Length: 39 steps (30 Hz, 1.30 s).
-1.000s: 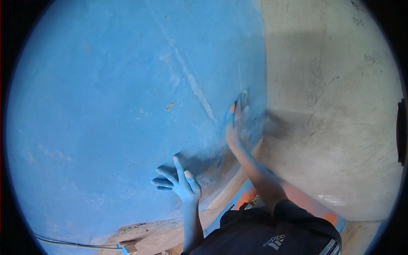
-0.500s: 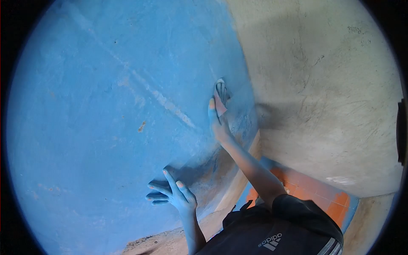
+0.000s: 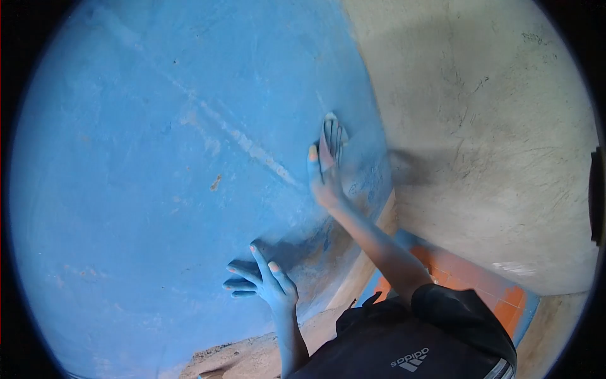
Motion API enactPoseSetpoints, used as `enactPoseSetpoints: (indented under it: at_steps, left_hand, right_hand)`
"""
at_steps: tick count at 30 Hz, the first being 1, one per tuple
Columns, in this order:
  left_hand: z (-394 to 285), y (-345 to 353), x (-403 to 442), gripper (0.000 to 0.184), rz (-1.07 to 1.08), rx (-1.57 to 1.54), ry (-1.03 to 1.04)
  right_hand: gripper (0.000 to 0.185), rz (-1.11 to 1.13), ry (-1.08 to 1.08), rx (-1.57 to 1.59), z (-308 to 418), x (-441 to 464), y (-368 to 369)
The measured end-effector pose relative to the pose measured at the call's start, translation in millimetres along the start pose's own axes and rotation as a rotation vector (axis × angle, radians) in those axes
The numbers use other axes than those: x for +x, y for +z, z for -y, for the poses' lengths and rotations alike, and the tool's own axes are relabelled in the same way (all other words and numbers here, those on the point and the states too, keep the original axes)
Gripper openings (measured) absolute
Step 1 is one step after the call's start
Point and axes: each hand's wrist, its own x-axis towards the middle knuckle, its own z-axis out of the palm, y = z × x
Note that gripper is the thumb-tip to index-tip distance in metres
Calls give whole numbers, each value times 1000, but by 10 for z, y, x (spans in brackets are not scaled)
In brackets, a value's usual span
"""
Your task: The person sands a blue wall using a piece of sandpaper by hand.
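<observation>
A blue-painted wall (image 3: 158, 208) fills the left of the view, with pale scraped streaks and small chips in it. My right hand (image 3: 327, 170) lies against it near the corner, pressing a pinkish folded piece of sandpaper (image 3: 326, 153) under its fingers. Part of the sheet is hidden by that hand. Lower down, my left hand (image 3: 270, 285) rests with spread fingers on the blue surface and holds nothing. Blue dust coats both hands.
A beige, scuffed wall (image 3: 480, 126) meets the blue one at a corner on the right. Below lies an orange tiled floor (image 3: 454, 271) with bluish dust on it. Bare brownish plaster (image 3: 252, 357) shows along the blue wall's lower edge.
My right hand has shifted slightly with the sandpaper, and its fingers now show straighter against the wall. My left hand stays spread on the wall. The view has tilted a little.
</observation>
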Motion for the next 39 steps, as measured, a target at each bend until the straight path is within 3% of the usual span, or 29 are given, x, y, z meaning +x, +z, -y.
enactPoseSetpoints:
  at_steps: [2, 3, 5, 8, 9, 10, 11, 13, 16, 17, 19, 22, 23, 25, 27, 29, 32, 33, 36, 37, 39]
  left_hand:
    - [-43, 17, 27, 56, -29, -28, 5]
    - [-82, 22, 36, 56, -28, -63, 3]
    - [-146, -38, 58, 56, -32, -129, 5]
    - [-184, -167, 73, 56, 6, -146, 47]
    - [-165, -168, 69, 55, -5, -147, 70]
    - [-162, -180, 73, 55, 18, -142, 71]
    - [-611, -375, 212, 55, 108, -42, 73]
    - [-581, -260, 315, 53, 116, -39, 134]
    - [-606, -250, 349, 53, 178, -33, 114]
    - [-610, -220, 360, 53, 160, -38, 108]
    - [-617, -169, 323, 53, 137, -40, 92]
    - [-564, -93, 327, 52, 111, 10, 117]
    - [-562, -105, 330, 52, 118, 1, 120]
    - [-626, -204, 296, 51, 144, -3, 110]
    - [-622, -176, 313, 51, 148, 3, 113]
    - [-587, -190, 296, 51, 149, 1, 108]
    - [-665, -223, 282, 51, 134, -14, 95]
    - [-650, -206, 268, 51, 124, -11, 101]
    - [-635, -197, 278, 52, 134, -31, 93]
    - [-621, -209, 273, 52, 145, -34, 91]
    - [-660, -303, 249, 52, 171, -43, 74]
  right_hand:
    - [68, 112, 89, -49, 183, -580, 107]
    - [67, 81, -39, -151, 371, -908, 110]
    - [61, 272, -185, -179, 334, -1830, 191]
    - [60, 422, -162, -231, 292, -1510, 90]
    - [61, 216, -286, -151, 398, -1158, -42]
    - [62, 201, -204, -179, 434, -804, -93]
    - [63, 206, -26, -148, 377, -321, -356]
    - [62, 136, 8, -77, 48, -119, -158]
    - [59, 195, -21, -201, 327, -516, -108]
    - [58, 312, -64, -441, 387, -890, -87]
    - [56, 377, -23, -83, 332, -1913, -23]
    - [53, 529, -112, -123, 320, -1722, -258]
    - [55, 328, -269, -150, 239, -1483, -280]
    - [59, 344, -183, -383, 271, -713, -385]
    - [63, 85, -103, -106, 192, -68, -295]
    - [64, 228, 154, -109, 201, -253, -198]
    - [66, 342, 197, 52, 501, -1137, -188]
    - [66, 304, 169, 462, 437, -1545, -129]
    - [67, 523, -146, -30, 450, -1650, -353]
    - [63, 502, -278, -181, 321, -1488, -338]
    - [62, 364, -101, -67, 571, -734, -542]
